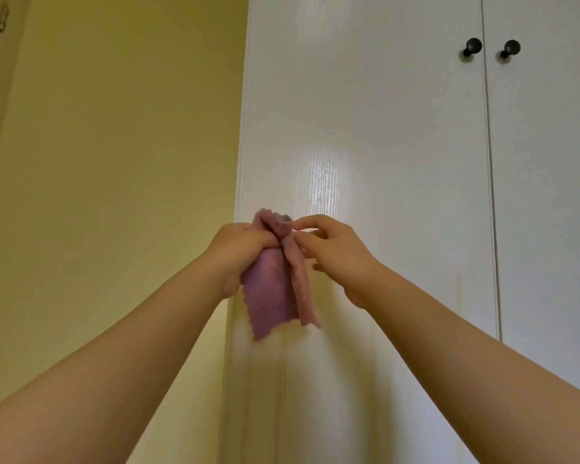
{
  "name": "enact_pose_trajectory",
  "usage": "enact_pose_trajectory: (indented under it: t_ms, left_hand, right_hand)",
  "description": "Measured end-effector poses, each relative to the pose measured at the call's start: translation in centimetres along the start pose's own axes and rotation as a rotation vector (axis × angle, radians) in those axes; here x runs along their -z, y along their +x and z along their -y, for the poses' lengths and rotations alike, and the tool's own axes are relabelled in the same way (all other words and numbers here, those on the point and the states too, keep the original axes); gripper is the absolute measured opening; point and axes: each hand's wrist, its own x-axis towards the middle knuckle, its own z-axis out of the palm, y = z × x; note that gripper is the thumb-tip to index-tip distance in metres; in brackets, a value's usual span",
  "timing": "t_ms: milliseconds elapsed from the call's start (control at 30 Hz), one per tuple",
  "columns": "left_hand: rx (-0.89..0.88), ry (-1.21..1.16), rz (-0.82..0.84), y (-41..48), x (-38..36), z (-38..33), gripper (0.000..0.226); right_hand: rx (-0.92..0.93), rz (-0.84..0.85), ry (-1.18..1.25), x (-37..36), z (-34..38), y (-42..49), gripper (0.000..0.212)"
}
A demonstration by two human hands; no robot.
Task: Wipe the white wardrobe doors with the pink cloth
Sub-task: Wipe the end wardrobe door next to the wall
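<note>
Your left hand is bunched around the pink cloth, right hand pinching its top fold, looks like, right by the wardrobe door.

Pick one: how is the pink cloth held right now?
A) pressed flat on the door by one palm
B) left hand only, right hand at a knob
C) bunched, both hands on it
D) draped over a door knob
C: the left hand grips the bunched pink cloth while the right hand pinches its top fold, in front of the wardrobe door.
</note>
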Motion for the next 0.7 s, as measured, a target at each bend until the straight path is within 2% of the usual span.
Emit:
enact_pose_trajectory:
  t_ms: [67,133,167,200,233,300,367,467,600,700]
  left_hand:
    - [-0.082,-0.015,-0.275,0.2,1.9,-0.8,0.008]
    - [-0.244,0.147,-0.627,0.1,3.5,-1.2,0.012]
    - [-0.328,0.219,-0.751,-0.2,3.7,-1.1,0.013]
    - [-0.387,0.314,-0.808,-0.5,3.6,-0.8,0.014]
    - [-0.412,0.461,-0.799,-0.8,3.0,0.0,0.016]
    - [-0.369,0.732,-0.631,-0.5,1.7,2.6,0.02]
    - [-0.269,0.689,-0.446,0.3,0.8,4.8,0.021]
    - [-0.19,0.647,-0.279,1.5,0.2,5.7,0.033]
    - [-0.298,0.761,-0.155,2.1,1.0,4.9,0.045]
    - [-0.487,1.034,-0.152,3.6,1.9,4.5,0.021]
  right_hand:
    - [0.014,-0.095,-0.115,0.3,-0.4,-0.1,0.014]
    - [-0.022,-0.179,-0.117,0.8,-1.1,-0.2,0.013]
    - [-0.025,-0.212,-0.15,0.9,-1.4,-0.3,0.012]
    - [-0.03,-0.235,-0.186,0.9,-1.7,-0.3,0.012]
    - [-0.039,-0.252,-0.206,0.9,-1.9,-0.4,0.012]
    - [-0.059,-0.273,-0.215,0.9,-2.3,-0.4,0.013]
    - [-0.062,-0.261,-0.252,0.8,-2.6,-0.3,0.013]
    - [-0.055,-0.186,-0.333,0.6,-3.0,0.0,0.015]
    - [-0.031,-0.11,-0.414,0.5,-3.1,0.8,0.022]
    - [0.001,-0.124,-0.47,0.5,-3.4,1.9,0.021]
